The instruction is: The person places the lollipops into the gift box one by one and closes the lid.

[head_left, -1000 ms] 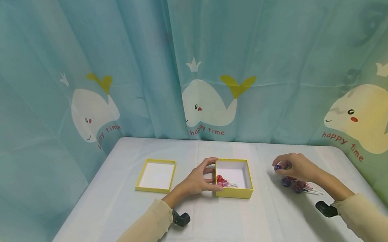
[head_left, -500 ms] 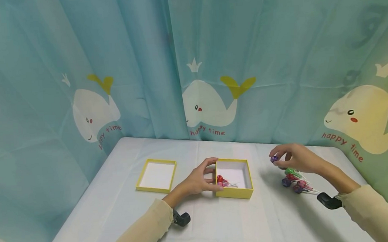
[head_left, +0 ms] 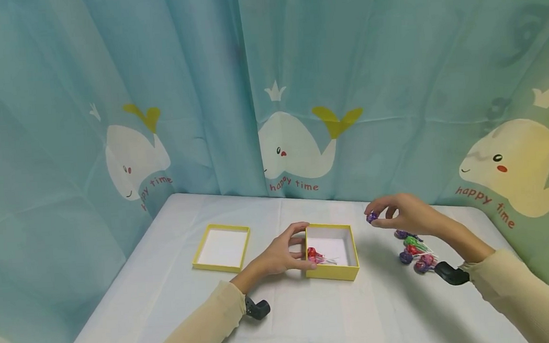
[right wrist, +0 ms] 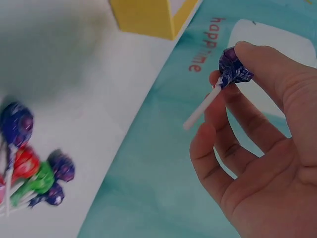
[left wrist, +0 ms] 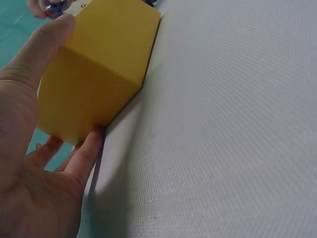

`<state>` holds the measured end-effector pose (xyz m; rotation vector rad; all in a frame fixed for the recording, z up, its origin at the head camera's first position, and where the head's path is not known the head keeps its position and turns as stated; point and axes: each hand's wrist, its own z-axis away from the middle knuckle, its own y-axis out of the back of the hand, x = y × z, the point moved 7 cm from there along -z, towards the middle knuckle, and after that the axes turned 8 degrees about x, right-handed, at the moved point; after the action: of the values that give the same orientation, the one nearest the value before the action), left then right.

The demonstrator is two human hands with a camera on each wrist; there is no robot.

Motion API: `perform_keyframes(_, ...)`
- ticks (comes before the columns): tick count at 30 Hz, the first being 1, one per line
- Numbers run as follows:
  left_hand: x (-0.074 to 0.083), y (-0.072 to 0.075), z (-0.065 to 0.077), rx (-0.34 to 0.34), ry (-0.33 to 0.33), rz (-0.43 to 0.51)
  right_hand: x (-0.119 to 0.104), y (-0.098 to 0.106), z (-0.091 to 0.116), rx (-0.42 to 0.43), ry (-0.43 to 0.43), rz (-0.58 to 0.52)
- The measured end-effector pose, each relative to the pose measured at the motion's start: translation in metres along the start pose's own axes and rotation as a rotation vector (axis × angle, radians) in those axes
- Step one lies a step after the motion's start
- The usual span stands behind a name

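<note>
A square yellow box (head_left: 331, 274) with a white inside stands uncovered at mid-table, a red and a pink lollipop (head_left: 313, 254) lying in its left part. My left hand (head_left: 276, 255) grips its left side, thumb at the near side and fingers toward the far corner; the left wrist view shows the thumb (left wrist: 42, 47) against the yellow wall. Up off the table, right of the box, my right hand (head_left: 406, 213) pinches a purple-wrapped lollipop (right wrist: 230, 64) by its head, the white stick pointing free. Below that hand lies a pile of lollipops (head_left: 413, 249) in purple, green, red and pink.
The box's shallow yellow-rimmed lid (head_left: 221, 249) lies white inside up, left of the left hand. A white cloth covers the table (head_left: 312, 321). Behind it hangs a blue-green curtain (head_left: 203, 92) with whale prints.
My right hand has lifted the purple lollipop off the pile and carried it up and left toward the box. My left hand has stayed on the box.
</note>
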<state>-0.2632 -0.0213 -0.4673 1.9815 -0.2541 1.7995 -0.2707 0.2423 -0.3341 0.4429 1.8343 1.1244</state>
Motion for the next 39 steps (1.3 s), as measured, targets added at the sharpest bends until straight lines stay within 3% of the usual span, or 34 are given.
perform_keyframes(12, 0.000, 0.001, -0.001, 0.003, 0.008, -0.008, -0.022, -0.016, -0.028, -0.019, 0.048, -0.007)
perform_keyframes(27, 0.000, 0.001, -0.002, -0.001, 0.015, 0.002, -0.040, -0.051, -0.050, -0.067, 0.165, -0.155)
perform_keyframes(39, 0.000, 0.001, -0.002, -0.008, -0.002, 0.017, -0.040, -0.078, -0.057, -0.103, 0.145, -0.176)
